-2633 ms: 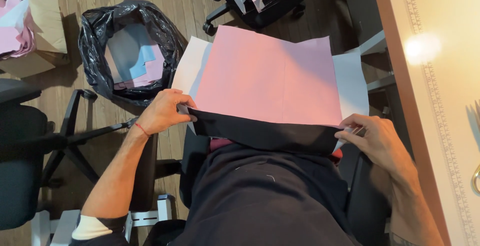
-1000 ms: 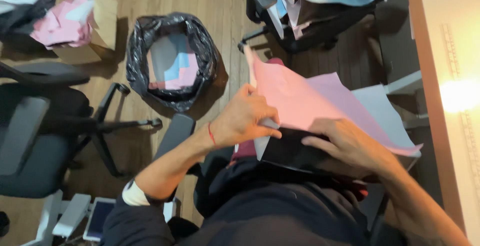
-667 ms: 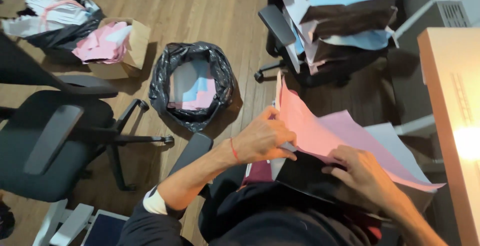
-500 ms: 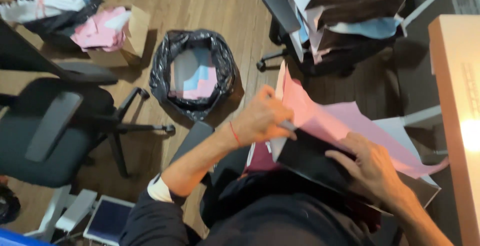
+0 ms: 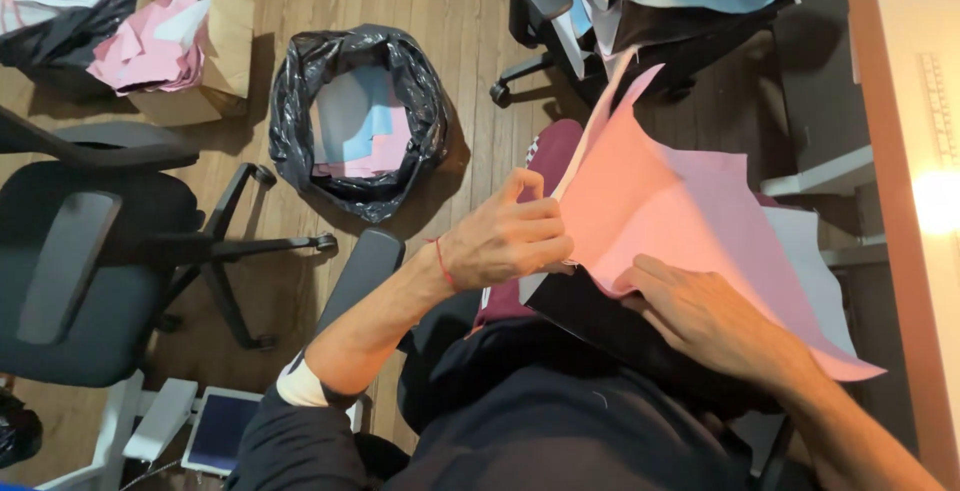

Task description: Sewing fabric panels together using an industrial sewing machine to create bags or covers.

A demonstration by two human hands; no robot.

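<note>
Two hands work a pink sheet at the centre right of the frame. The left hand pinches the sheet's left edge with fingers closed on it, lifting that side up. The right hand lies lower right with fingers spread flat, seemingly pressing a black sheet under the pink one. At upper centre a black bin bag holds pink and blue scraps; a cardboard box sits at upper left.

We find open floor between our left hand and the black bin bag; a chair armrest crowds below, the desk blocks right.
</note>
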